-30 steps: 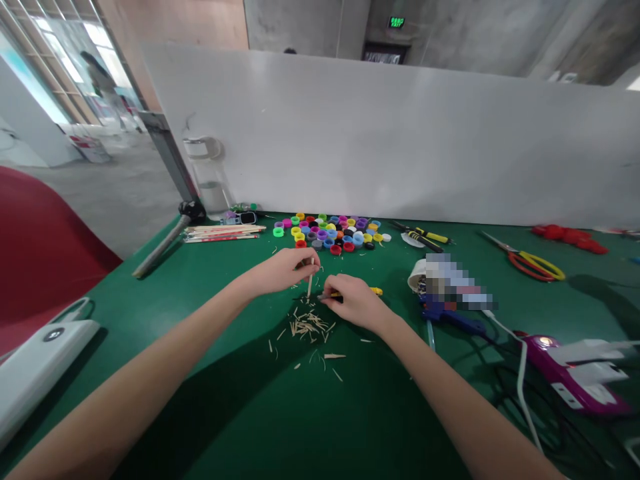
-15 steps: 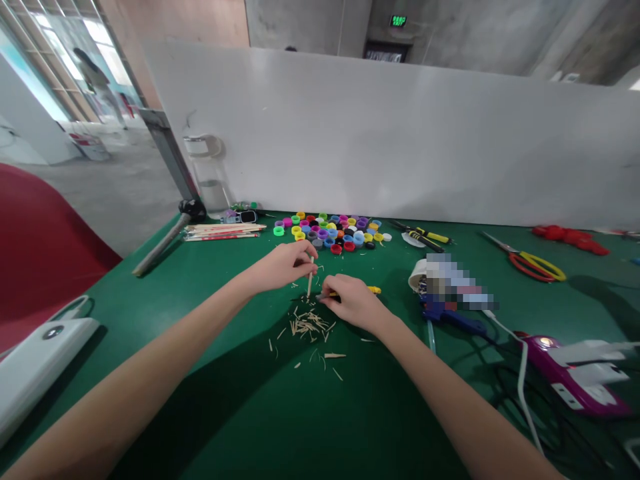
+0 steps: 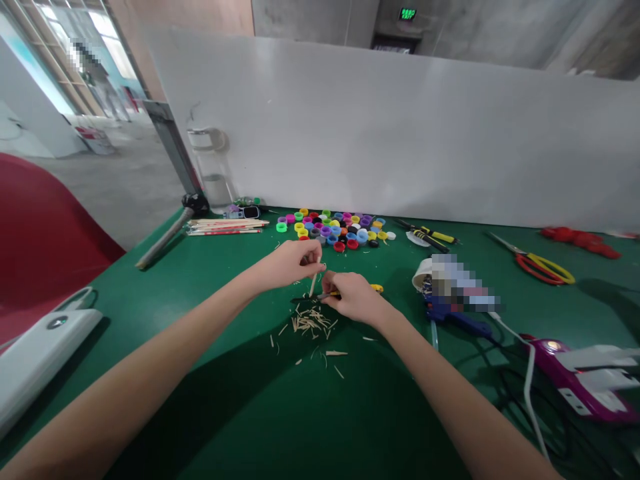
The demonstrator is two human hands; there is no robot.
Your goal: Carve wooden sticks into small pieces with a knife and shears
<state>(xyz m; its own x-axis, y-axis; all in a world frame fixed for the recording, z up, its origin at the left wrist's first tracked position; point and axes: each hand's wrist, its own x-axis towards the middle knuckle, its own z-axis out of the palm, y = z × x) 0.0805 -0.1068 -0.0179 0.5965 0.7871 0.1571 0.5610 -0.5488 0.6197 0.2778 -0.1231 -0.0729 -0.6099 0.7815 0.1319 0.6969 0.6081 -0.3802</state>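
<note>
Left hand pinching stick beyond shavings pile; right hand gripping yellow-ended knife, beyond-right of shavings pile.

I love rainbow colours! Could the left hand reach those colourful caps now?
Probably yes: the colourful caps lie just beyond the left hand, nothing tall between, though it holds a thin stick.

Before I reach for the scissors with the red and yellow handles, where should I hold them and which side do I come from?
I'd grip the scissors by the looped handles, coming from the near right. They lie on the green table, handles at that end, with the blades pointing away to the left, toward the white board, so that side should keep you clear of them.
</note>
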